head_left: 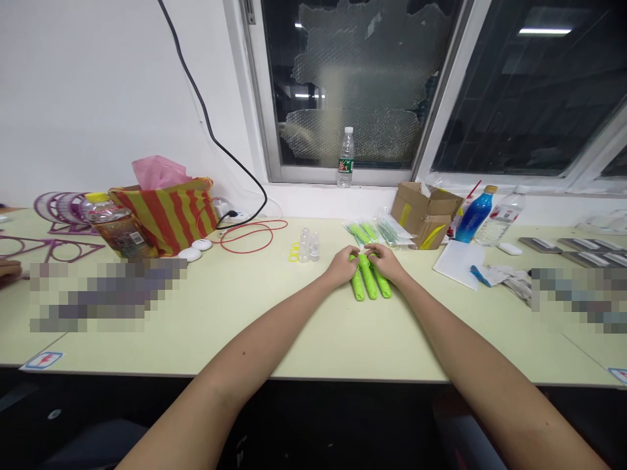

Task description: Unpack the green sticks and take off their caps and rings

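Three bright green plastic tubes (368, 285) lie side by side on the pale yellow-green table (274, 326), pointing towards me. My left hand (341, 266) curls over their far ends from the left. My right hand (386, 262) curls over the same ends from the right. The fingertips of both hands meet at the tops of the tubes and pinch there. What lies under the fingertips is hidden.
Yellow rings (293, 252) and small clear bottles (309, 247) sit left of my hands. Bagged green parts (379, 232), a cardboard box (427, 214), a blue bottle (475, 214) and white paper (458, 262) lie to the right. A striped bag (166, 215), a drink bottle (115, 225) and a red cable (247, 236) stand at left.
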Demonstrator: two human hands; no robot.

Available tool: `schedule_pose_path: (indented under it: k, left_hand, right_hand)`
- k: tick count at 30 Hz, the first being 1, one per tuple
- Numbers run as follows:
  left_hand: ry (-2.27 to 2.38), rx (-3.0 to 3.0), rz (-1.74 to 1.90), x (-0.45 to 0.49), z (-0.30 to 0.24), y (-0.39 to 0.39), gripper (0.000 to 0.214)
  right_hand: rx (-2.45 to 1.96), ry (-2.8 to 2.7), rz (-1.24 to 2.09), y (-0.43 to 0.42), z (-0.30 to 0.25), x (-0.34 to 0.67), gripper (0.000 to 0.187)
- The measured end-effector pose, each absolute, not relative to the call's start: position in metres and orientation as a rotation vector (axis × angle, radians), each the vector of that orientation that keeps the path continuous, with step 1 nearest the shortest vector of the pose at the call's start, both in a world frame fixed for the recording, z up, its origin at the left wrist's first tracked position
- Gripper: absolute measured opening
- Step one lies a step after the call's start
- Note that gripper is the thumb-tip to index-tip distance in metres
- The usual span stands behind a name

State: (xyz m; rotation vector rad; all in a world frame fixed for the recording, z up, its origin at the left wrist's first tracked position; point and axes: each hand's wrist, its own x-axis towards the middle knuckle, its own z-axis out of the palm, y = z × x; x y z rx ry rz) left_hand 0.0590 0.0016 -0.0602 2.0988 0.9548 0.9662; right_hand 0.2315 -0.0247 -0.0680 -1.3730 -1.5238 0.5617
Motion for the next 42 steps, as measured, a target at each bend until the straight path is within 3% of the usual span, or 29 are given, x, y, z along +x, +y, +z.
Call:
schedule_pose_path:
  k: [10,20,26,30,36,42]
  left_hand:
    - [0.932,1.944,0.989,0.059,-0.059,0.003,0.025]
    - [0.942,1.878,1.156,0.054,-0.052,-0.004,0.022]
    - [0.832,2.024,1.428,0.044,-0.038,-0.019,0.02]
    - [0.727,2.105,1.508,0.034,-0.031,-0.027,0.019]
    - [0.65,2.317,1.555,0.0,-0.03,-0.035,0.018]
    - [0.697,2.326,1.589,-0.014,-0.029,-0.033,0.017]
  right_hand:
    - [-1.263,-1.339,0.71,-0.027,-0.061,0.23,0.031]
    - [-1.288,-1.231,0.482,-0.017,-0.062,0.245,0.036]
    - [-1.846,-1.457,0.029,0.007,-0.033,0.26,0.035]
    - [-2.019,-1.604,0.042,0.034,-0.018,0.247,0.024]
    - [-2.247,-1.704,0.023,0.062,-0.018,0.214,0.042]
    - [-2.304,-1.644,0.056,0.07,-0.023,0.2,0.034]
